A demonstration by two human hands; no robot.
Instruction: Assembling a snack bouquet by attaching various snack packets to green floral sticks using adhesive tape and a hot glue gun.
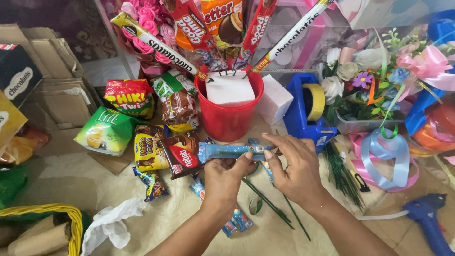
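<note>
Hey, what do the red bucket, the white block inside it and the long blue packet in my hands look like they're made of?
Red bucket: likely plastic, smooth with a soft sheen.
White block: probably foam, matte; thin sticks stand pushed into its far edge.
Long blue packet, held by the left hand and right hand: seemingly glossy plastic film, crinkled, catching highlights.

Both forearms rose from the bottom edge toward the middle of the frame. The left hand (225, 173) sat left of centre, back to the camera, thumb and fingertips pinched shut. The right hand (294, 168), just beside it at centre, angled leftward with fingers curled and tips closed.
</note>
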